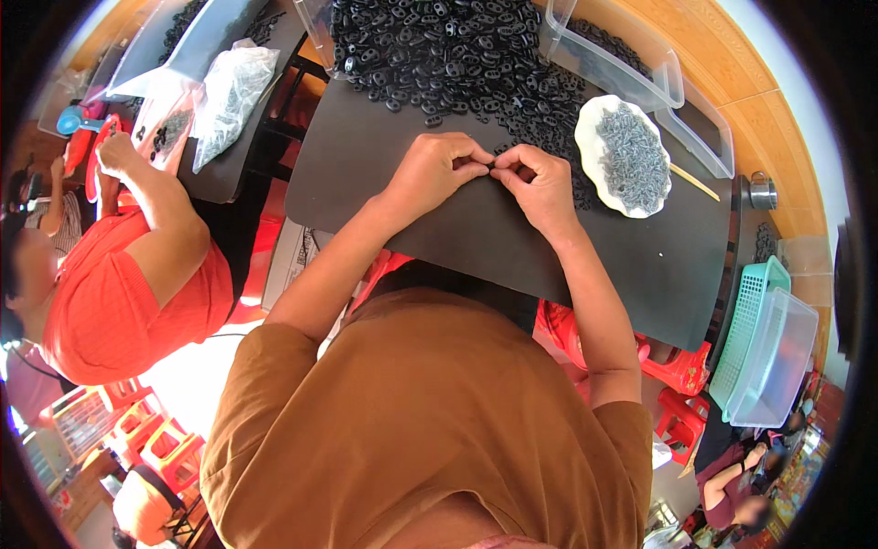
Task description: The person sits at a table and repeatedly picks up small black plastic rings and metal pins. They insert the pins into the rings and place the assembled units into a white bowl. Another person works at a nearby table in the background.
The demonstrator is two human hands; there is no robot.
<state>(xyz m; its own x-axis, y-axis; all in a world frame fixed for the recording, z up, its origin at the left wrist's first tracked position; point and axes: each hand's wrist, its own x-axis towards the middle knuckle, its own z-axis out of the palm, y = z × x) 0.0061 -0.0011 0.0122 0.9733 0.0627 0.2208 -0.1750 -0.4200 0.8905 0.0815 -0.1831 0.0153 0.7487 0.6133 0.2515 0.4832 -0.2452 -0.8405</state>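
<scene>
Over the dark table (366, 137), my left hand (437, 172) and my right hand (541, 190) meet, thumbs and fingers pinched. Between the fingertips is a small black piece (494, 166), mostly hidden, so its exact shape cannot be made out. Just beyond my hands spreads a large heap of black oval plastic pieces with two holes each (439, 55). Smaller black bits (526, 121) trail down from the heap, passing behind my right hand. Right of that hand stands a white scalloped dish (591, 137) full of small grey screw-like parts (634, 157).
A wooden stick (695, 181) juts from beside the dish. Clear plastic bins (631, 78) stand at the far right; a green basket (741, 320) and a metal cup (762, 190) are farther right. At left, a person in red (137, 284) works near a plastic bag (233, 101).
</scene>
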